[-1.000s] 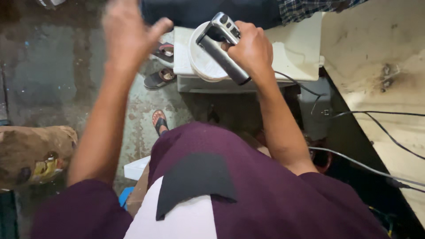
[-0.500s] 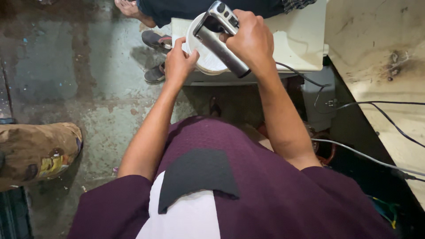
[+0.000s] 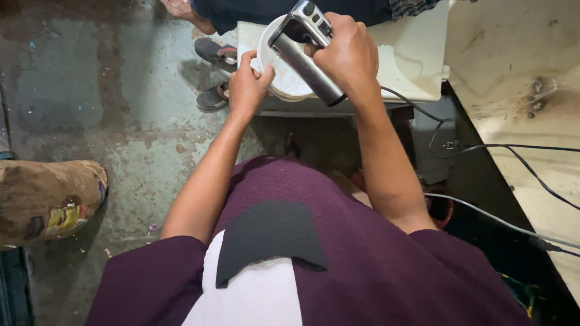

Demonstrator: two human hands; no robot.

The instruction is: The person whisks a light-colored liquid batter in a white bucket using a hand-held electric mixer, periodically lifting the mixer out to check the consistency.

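My right hand grips a silver and black hand mixer by its handle, held over a white round bowl. My left hand clasps the bowl's left rim. The bowl stands on a cream-coloured boxy surface in front of me. What is inside the bowl is mostly hidden by the mixer. A dark cord runs from the mixer to the right.
Another person's dark trousers and foot are at the top, with a pair of sandals on the stained concrete floor. A worn wooden board with cables lies on the right. A brown sack sits at the left.
My left hand came down from the air at the upper left and took hold of the bowl's rim. My right hand kept the mixer over the bowl.
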